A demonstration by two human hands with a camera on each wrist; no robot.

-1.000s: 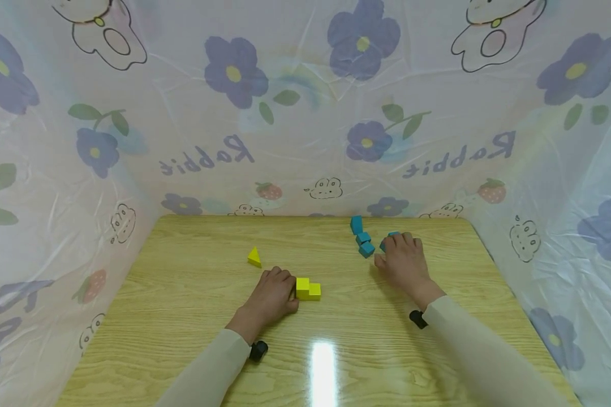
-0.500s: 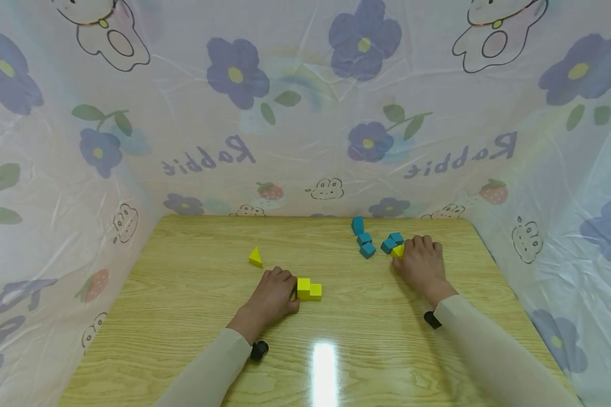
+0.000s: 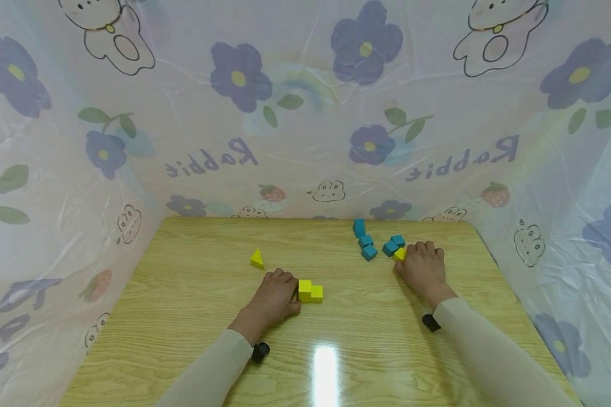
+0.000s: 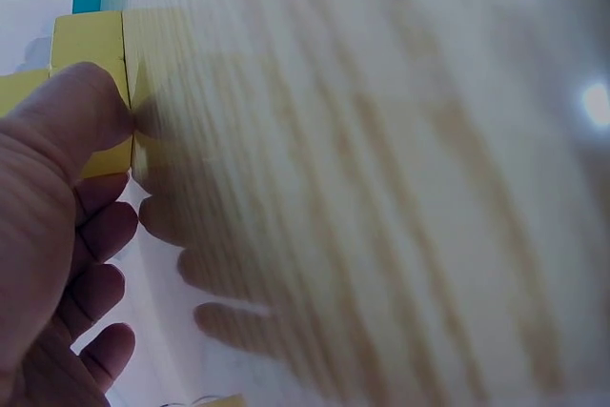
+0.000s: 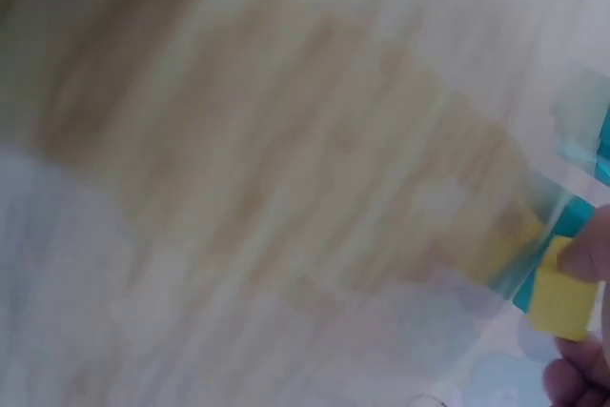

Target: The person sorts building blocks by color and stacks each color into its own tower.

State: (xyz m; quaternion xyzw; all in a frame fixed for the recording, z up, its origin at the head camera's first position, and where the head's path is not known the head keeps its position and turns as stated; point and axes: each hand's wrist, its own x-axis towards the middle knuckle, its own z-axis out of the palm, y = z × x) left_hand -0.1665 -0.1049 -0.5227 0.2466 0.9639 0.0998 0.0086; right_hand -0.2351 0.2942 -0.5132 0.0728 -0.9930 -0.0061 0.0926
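Near the middle of the table, my left hand holds a yellow block at its left side. A lower yellow block sits against its right. The left wrist view shows the thumb across a yellow block face, with the other fingers curled below. Farther right, my right hand pinches a small yellow block close to two blue blocks. In the right wrist view the thumb lies on this yellow block, a blue block behind it; part of the hand is out of frame.
A yellow triangular block stands beyond my left hand. Several blue blocks form a short line left of my right hand. The wood-grain table ends at a patterned cloth that hangs at the back and both sides.
My right hand has shifted to the right, bringing the small yellow block and the two blue blocks beside it into sight. The left hand stays on its yellow block.
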